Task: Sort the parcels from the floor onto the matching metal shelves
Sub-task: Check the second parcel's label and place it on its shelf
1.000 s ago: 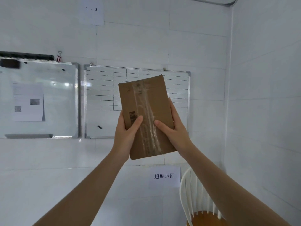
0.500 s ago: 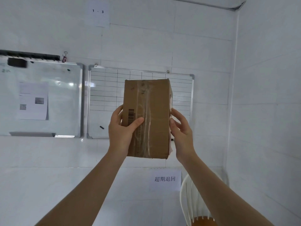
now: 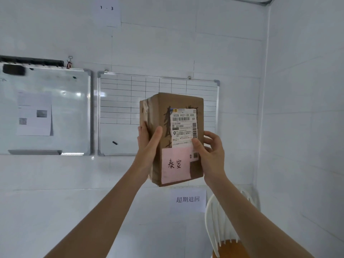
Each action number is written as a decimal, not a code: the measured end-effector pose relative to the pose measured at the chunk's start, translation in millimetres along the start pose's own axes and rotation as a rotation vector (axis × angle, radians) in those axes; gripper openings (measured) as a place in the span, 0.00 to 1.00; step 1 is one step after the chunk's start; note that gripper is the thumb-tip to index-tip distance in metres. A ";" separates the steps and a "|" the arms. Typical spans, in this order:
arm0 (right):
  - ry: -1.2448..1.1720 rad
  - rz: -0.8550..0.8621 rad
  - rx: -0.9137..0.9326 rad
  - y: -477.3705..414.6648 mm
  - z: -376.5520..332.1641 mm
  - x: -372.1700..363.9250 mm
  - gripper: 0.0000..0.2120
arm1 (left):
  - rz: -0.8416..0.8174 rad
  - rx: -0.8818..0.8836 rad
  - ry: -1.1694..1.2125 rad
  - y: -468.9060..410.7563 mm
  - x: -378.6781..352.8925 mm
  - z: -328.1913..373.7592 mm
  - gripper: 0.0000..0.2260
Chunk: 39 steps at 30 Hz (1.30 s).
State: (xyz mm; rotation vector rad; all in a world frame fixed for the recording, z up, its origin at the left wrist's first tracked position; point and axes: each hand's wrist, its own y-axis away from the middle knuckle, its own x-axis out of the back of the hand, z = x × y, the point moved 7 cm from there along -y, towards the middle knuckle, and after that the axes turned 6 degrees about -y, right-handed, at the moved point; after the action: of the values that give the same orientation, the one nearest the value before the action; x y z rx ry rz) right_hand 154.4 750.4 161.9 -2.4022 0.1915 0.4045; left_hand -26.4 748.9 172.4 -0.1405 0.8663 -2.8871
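White tiled wall fills the view, with a gridded whiteboard (image 3: 130,112) straight ahead, a plain whiteboard (image 3: 46,108) to its left and a paper sign (image 3: 188,199) low on the wall; I'm holding the cardboard parcel (image 3: 171,138) up at chest-to-face height in front of the gridded board, between both hands. Long axis is upright, shipping label (image 3: 184,127) and pink note (image 3: 176,164) facing me. My left hand (image 3: 149,146) wraps the left edge, thumb across the front, fingers behind; my right hand (image 3: 210,151) clamps the right edge with the thumb pressed on the label's lower corner. Both hands are equally near, box is dead centre between them. No metal shelves and no floor in view, so I can't tell which way the matching shelf lies. Small label print is mostly unreadable, and the back of the box is hidden. White chair (image 3: 223,220) at lower right is cut off by the frame.
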 end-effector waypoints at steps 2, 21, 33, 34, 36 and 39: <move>0.032 -0.026 0.010 -1.9 -2.8 3.0 0.15 | -0.051 0.002 0.126 0.8 3.6 1.0 0.38; -0.342 -0.418 -0.169 4.1 6.8 -61.5 0.33 | -0.083 0.099 0.312 -0.5 29.7 -3.7 0.22; -0.513 -0.620 -0.296 17.1 26.6 -89.5 0.28 | 0.216 0.029 0.207 40.5 65.0 3.1 0.27; -0.528 -0.645 -0.316 24.3 30.4 -96.0 0.27 | 0.259 0.032 0.196 52.1 72.0 2.0 0.29; -0.565 -0.707 -0.367 45.1 38.9 -111.5 0.26 | 0.356 0.037 0.158 79.5 89.4 0.1 0.31; -0.640 -0.812 -0.475 89.6 46.5 -143.9 0.26 | 0.513 0.038 0.107 130.3 122.5 5.6 0.30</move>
State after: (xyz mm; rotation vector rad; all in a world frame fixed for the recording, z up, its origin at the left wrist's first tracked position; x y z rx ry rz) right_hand -13.8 717.5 122.5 -2.3861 -1.2317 0.8447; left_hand -134.9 620.3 111.5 0.2122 0.7313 -2.4415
